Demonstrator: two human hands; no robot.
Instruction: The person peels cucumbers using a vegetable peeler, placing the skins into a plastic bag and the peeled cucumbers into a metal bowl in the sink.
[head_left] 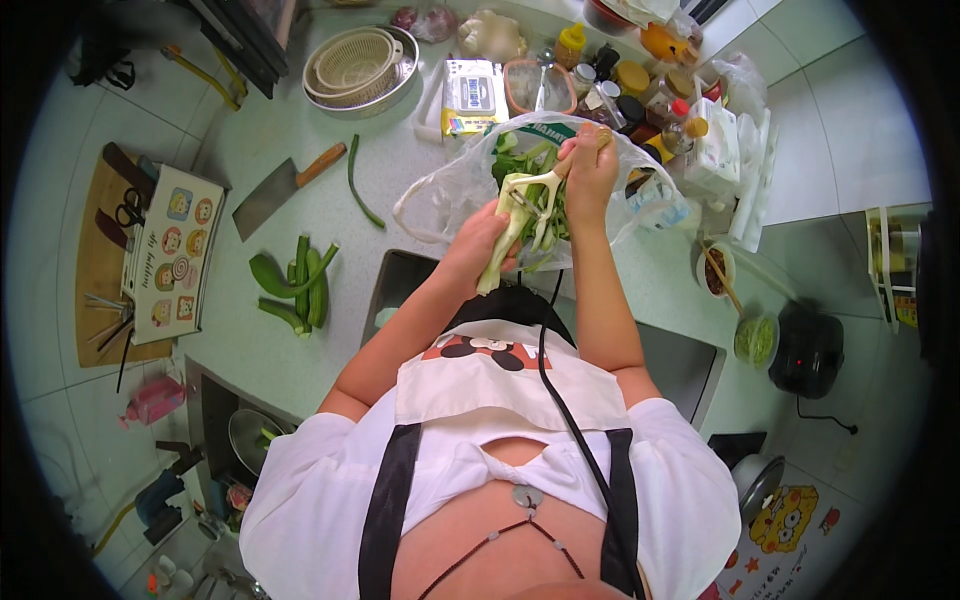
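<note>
My left hand (474, 246) is closed round a pale green, peeled-looking vegetable stalk (490, 272), held at a slant over the bag. In my right hand (592, 168) is a cream Y-shaped peeler (546, 182), gripped by its handle. Its head lies against the stalk or just over it; the exact contact is hard to see. Beneath both hands a clear plastic bag (432, 205) lies spread, with green leaves and strips of peel (547, 232) in it.
Left on the counter lie a cleaver (268, 200), a thin green stalk (362, 185) and several green vegetables (300, 285). Baskets (355, 68) and jars (632, 78) stand behind. A bowl of chopped greens (757, 342) is right. A sink edge (385, 275) shows below the bag.
</note>
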